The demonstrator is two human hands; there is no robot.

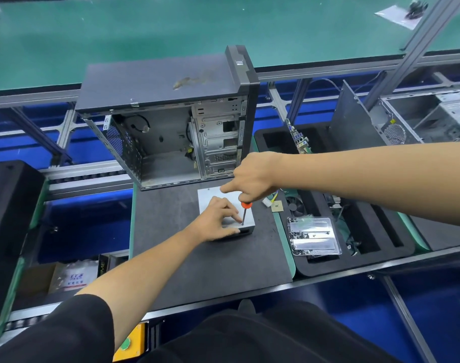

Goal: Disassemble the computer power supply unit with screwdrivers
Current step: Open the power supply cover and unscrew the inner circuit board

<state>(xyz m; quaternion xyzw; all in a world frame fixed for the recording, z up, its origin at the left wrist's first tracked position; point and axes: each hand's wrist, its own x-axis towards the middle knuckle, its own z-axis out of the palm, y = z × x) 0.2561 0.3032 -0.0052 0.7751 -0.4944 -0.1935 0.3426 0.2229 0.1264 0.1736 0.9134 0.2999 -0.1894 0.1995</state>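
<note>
- A plain silver metal power supply unit point(210, 199) lies flat on the dark work mat, just near of the open computer case.
- An orange-handled screwdriver point(244, 210) stands upright, its tip on the unit's near right corner.

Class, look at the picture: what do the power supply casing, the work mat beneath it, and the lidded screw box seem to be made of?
Power supply casing: bare sheet metal, judging by its dull silver-grey sheen. Work mat: dark grey, matte, probably rubber or foam. Screw box: clear glossy plastic; the screws show through.

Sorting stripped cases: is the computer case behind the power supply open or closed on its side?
Open. The computer case has no panel on the near side, so its bare metal interior and drive cage show.
</note>
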